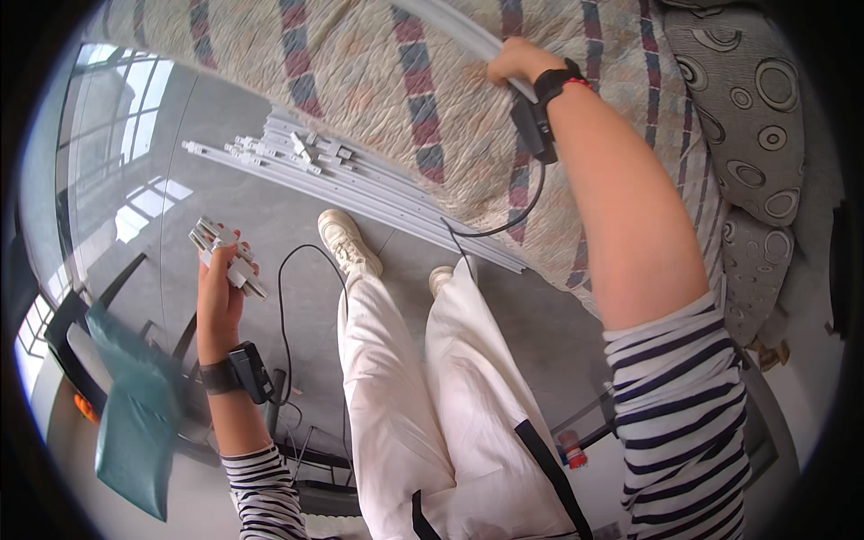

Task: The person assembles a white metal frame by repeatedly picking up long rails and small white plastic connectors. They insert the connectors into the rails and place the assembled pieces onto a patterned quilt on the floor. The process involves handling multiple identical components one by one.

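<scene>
My left hand (216, 292) is closed round several small whitish-grey connector pieces (236, 263), held over the floor at the left. Out at the upper right, my right hand (524, 63) wraps round a long, thin white strip (454, 29), which runs off past the top edge above the quilted cover. Its far end is out of the picture. A bundle of similar long white strips (396, 202) lies on the grey floor along the cover's hanging edge. Loose connectors (308, 153) rest on top of that bundle near its left end.
A patterned quilt (369, 81) drapes over a bed or sofa, with dark circle-print cushions (747, 99) at its right. A teal sheet-like cover (135, 414) hangs by a dark chair at lower left. Black cables (282, 315) trail from both wrist devices. A red-capped item (571, 448) sits at lower right.
</scene>
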{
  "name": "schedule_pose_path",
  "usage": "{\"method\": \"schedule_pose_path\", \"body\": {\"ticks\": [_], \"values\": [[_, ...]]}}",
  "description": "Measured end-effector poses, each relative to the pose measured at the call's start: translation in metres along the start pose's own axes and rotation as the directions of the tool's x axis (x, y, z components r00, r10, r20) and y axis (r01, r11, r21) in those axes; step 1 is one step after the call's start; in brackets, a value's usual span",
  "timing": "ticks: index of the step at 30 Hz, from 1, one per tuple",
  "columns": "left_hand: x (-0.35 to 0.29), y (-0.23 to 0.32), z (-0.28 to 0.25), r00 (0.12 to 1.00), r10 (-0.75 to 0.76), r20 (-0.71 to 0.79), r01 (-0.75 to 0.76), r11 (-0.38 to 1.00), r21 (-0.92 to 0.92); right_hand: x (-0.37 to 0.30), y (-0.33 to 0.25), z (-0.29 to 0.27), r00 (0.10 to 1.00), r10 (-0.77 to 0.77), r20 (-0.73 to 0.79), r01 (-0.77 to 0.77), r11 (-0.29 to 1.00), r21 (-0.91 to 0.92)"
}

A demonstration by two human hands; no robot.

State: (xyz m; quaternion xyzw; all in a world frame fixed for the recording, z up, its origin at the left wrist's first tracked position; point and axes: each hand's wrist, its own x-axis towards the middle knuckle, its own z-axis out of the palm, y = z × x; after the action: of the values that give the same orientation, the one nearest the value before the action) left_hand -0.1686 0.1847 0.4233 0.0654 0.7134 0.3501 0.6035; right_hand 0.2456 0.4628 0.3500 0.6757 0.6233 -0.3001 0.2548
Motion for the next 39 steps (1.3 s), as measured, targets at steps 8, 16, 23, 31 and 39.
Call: {"method": "schedule_pose_path", "body": {"ticks": [8, 16, 23, 31, 39], "values": [[-0.127, -0.158, -0.041, 0.978, -0.126, -0.167, 0.119, 0.992, -0.051, 0.03, 0.081, 0.03, 0.937, -0.274, -0.218, 0.318, 0.926, 0.202], [-0.153, -0.258, -0.059, 0.935, -0.299, -0.189, 0.275, 0.95, -0.146, -0.227, 0.093, 0.22, 0.9, -0.426, 0.089, 0.382, 0.871, 0.31], [-0.131, -0.282, -0.079, 0.921, -0.299, -0.25, 0.204, 0.916, -0.347, -0.364, 0.147, 0.365, 0.956, -0.183, 0.231, 0.153, 0.978, 0.143], [0.03, -0.326, -0.101, 0.965, -0.047, -0.258, 0.012, 0.99, -0.139, -0.291, 0.152, 0.49, 0.983, -0.086, 0.16, 0.035, 0.954, 0.296], [0.201, -0.395, -0.055, 0.88, 0.455, 0.14, -0.449, 0.697, 0.559, -0.175, 0.085, 0.553, 0.957, -0.259, 0.132, 0.215, 0.936, 0.279]]}}
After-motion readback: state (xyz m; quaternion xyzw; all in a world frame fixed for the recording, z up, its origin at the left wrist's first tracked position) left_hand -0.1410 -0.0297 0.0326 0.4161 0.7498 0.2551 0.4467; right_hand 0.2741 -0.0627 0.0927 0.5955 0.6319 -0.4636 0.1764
